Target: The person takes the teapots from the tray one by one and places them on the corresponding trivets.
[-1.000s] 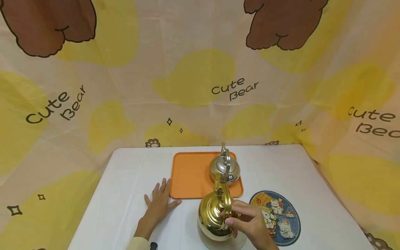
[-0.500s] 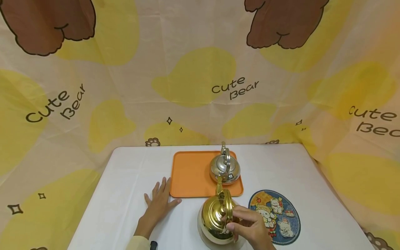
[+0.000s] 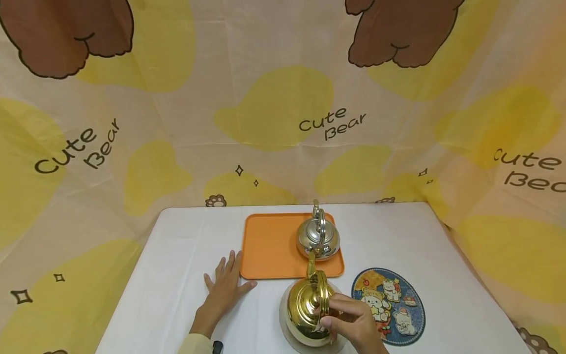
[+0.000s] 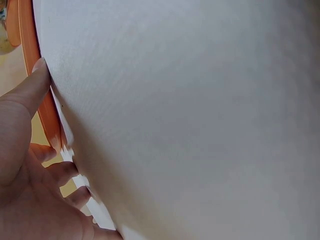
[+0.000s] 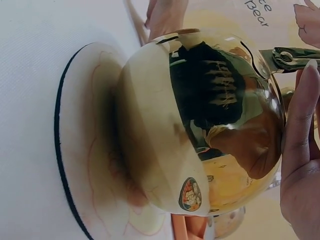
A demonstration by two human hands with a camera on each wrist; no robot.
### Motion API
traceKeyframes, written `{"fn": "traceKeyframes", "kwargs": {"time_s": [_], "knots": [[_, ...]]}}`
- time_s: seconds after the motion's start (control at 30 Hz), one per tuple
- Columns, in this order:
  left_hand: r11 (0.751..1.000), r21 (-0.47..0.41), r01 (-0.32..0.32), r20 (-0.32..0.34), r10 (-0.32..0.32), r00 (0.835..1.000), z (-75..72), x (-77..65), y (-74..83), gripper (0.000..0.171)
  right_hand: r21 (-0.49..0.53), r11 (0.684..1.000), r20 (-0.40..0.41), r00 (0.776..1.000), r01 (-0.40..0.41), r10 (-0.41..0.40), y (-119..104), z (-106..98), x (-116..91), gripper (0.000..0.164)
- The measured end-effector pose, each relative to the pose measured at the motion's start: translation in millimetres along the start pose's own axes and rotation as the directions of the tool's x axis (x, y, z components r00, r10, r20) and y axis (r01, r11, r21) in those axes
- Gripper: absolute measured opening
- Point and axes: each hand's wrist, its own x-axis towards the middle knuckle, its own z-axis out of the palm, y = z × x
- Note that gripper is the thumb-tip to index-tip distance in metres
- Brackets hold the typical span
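My right hand (image 3: 355,322) grips the arched handle of a shiny gold kettle (image 3: 302,307), its spout facing away from me. The kettle is upright over a pale round mat (image 3: 285,334); in the right wrist view its base is close against the mat, with a dark shadow below. My left hand (image 3: 224,287) rests with fingers spread on the white table, at the left front corner of an orange tray (image 3: 269,248). In the left wrist view the thumb (image 4: 30,92) lies along the tray's edge. A silver kettle (image 3: 316,233) stands on the tray's right side.
A blue round mat (image 3: 407,319) with cartoon bears lies right of the gold kettle, partly behind my right hand. White cloth covers the table (image 3: 185,246). A printed bear curtain (image 3: 269,113) hangs behind and at both sides.
The gold kettle has come down slightly toward the pale mat and toward me, with my right hand still on its handle. My left hand and the silver kettle keep their places.
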Motion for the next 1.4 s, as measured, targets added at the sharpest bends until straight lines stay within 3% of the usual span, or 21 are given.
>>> {"fn": "traceKeyframes", "kwargs": {"time_s": [0.17,0.43,0.9,1.17,1.4], "knots": [[1.0,-0.001,0.003,0.0,-0.003,1.0,-0.2,0.3,0.8,0.101,-0.021,1.0,0.016,1.0,0.015,-0.015,3.1,-1.9,-0.9,0.03],[1.0,0.002,-0.002,-0.004,0.002,1.0,0.3,0.8,0.9,0.101,-0.082,0.996,0.002,0.999,-0.04,0.04,3.1,-2.2,-5.2,0.026],[1.0,-0.003,0.009,0.014,-0.009,1.0,-0.1,2.1,0.4,0.101,-0.061,0.997,0.036,0.999,0.042,-0.04,9.1,-2.6,-7.9,0.032],[1.0,0.001,0.008,0.005,-0.008,1.0,-0.4,1.9,0.9,0.101,-0.074,0.997,0.042,0.999,0.003,0.0,4.3,-3.7,-6.5,0.032],[1.0,-0.021,-0.006,-0.006,0.005,1.0,1.8,1.6,-0.8,0.1,-0.129,0.989,-0.019,0.998,-0.068,0.066,-1.1,-13.1,-6.8,0.041]]}}
